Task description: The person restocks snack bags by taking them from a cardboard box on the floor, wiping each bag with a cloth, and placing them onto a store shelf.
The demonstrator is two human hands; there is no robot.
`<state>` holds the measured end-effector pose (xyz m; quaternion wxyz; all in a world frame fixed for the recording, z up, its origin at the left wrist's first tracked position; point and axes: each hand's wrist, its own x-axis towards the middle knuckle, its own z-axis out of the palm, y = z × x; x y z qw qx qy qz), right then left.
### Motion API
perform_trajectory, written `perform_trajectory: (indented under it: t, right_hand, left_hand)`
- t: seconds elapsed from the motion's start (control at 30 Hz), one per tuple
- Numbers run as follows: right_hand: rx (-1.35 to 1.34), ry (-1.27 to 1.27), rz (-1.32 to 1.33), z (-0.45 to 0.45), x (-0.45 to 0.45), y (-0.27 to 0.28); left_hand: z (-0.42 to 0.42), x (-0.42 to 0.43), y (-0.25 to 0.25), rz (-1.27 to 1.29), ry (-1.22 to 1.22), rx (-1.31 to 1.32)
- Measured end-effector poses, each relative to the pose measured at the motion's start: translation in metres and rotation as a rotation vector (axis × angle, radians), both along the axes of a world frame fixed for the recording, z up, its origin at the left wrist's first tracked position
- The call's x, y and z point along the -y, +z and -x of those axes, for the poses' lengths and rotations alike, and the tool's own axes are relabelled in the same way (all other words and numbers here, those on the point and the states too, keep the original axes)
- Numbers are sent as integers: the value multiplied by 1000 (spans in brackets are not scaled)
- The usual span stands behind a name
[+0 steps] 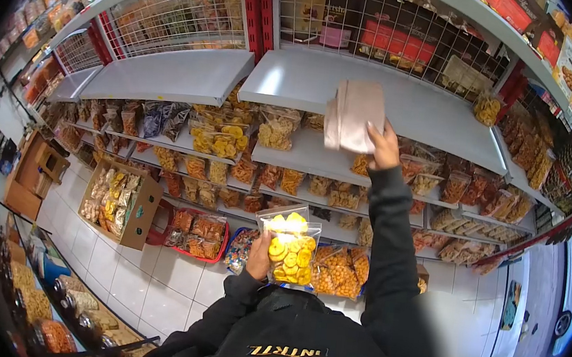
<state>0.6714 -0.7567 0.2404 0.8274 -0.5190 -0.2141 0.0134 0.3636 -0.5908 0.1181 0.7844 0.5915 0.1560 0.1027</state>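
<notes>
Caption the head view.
Right hand holds folded beige cloth by grey metal shelf; left hand holds clear plastic bag of yellow slices.

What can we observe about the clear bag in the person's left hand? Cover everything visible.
The clear bag looks like thin, glossy plastic, filled with round yellow slices. Bright glare hides detail near its top, where edges overlap; I cannot tell whether a second bag lies behind. It is held roughly upright in front of the black sweatshirt, with the left hand gripping its left side.
</notes>
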Motion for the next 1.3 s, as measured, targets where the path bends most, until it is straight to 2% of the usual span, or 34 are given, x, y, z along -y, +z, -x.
perform_trajectory:
  t: [0.03,0.1,0.17,0.2,0.27,0.3,0.37,0.4,0.5,0.57,0.63,0.67,0.7,0.73,0.77,0.87,0.97,1.0,1.1,1.17,1.23,1.3]
  right_hand:
    - [18,-76,143,-27,-5,-1]
    - [-75,-60,63,-45,-25,15]
    - [-49,-80,45,-79,-39,8]
    - [-15,-167,308,-89,-39,10]
    - [49,-347,834,-100,-34,17]
    - [110,-476,935,-97,-34,20]
    - [223,-737,1134,-85,-45,28]
    - [218,-782,1106,-69,-43,38]
    - [487,-785,893,-20,-17,54]
    - [325,-447,803,44,0,52]
    - [376,-276,729,106,15,17]
    - [153,-114,857,141,27,-7]
    - [128,-21,958,174,36,-24]
    - [-87,21,985,205,41,-40]
    - [-308,63,1004,230,43,-52]
    - [-479,-110,662,272,41,-62]
    - [-407,-76,386,279,55,-117]
    - [-440,-98,322,282,62,-119]
    - [-491,-227,179,291,83,-119]
    - [-473,-297,145,293,101,-115]
    - [-438,-373,125,291,121,-106]
    - [-384,-431,191,293,141,-111]
  left_hand:
    - [3,6,-7,56,25,-26]
    - [10,15,-8,91,71,-48]
    - [11,23,-3,50,104,-29]
    - [12,22,-1,-61,112,-43]
    - [5,21,0,152,33,-7]
    - [0,18,-2,255,-11,8]
    - [-10,12,-1,245,-55,39]
    - [-16,11,4,245,-73,40]
    - [-29,5,9,202,-122,66]
    - [-39,6,16,225,-128,66]
    - [-44,7,4,157,-114,33]
    - [-48,7,-14,113,-107,25]
    - [-54,10,-25,67,-104,24]
    - [-54,21,-10,132,-81,25]
    - [-56,24,-17,68,-111,-5]
    - [-62,38,-56,-85,-226,-72]
    - [-61,65,-45,-192,-404,-46]
    - [-62,68,-30,-208,-484,-114]
    - [-65,75,-48,-493,-658,51]
    - [-56,86,-38,-516,-741,85]
    - [-43,101,-3,-546,-819,125]
    - [-33,126,12,-514,-714,209]
